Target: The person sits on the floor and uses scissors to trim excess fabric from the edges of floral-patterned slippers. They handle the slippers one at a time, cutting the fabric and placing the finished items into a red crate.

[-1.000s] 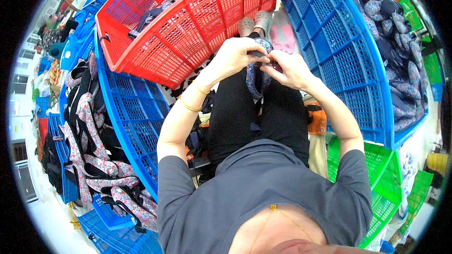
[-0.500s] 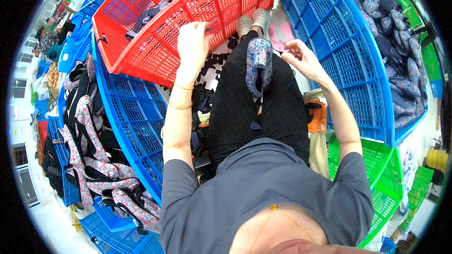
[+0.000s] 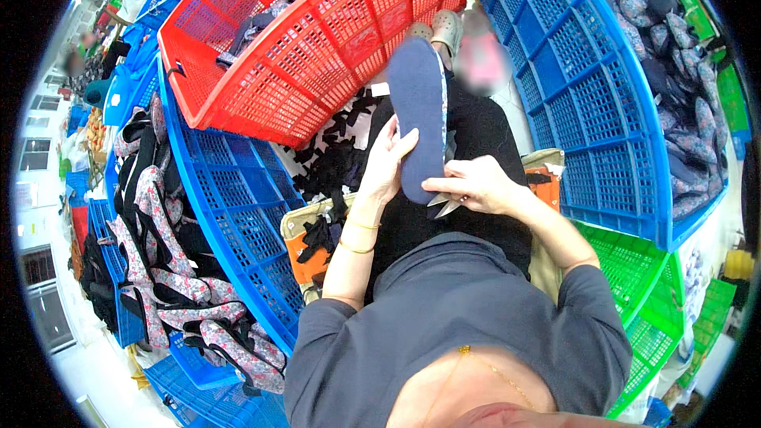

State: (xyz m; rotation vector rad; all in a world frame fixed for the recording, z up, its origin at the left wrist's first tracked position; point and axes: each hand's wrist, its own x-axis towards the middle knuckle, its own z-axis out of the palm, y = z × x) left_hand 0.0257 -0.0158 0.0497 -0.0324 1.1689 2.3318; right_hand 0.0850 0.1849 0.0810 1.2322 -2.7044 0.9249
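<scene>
Above my lap a slipper is turned with its dark blue sole up and its heel end toward me; a strip of floral fabric shows along its right edge. My left hand grips it at the left side, thumb on the sole. My right hand is closed around thread snips, whose pointed metal blades stick out just below the heel. A finger of this hand touches the sole at the heel. Most of the snips' body is hidden in the palm.
A red crate with slippers stands ahead, a blue crate on the right and another on the left with floral slippers. Green crates stand at lower right. Dark scraps litter the floor beside my legs.
The slipper, which lay upper side up on my thighs, is now lifted and turned sole up in my left hand. Both hands have come together at it from being apart.
</scene>
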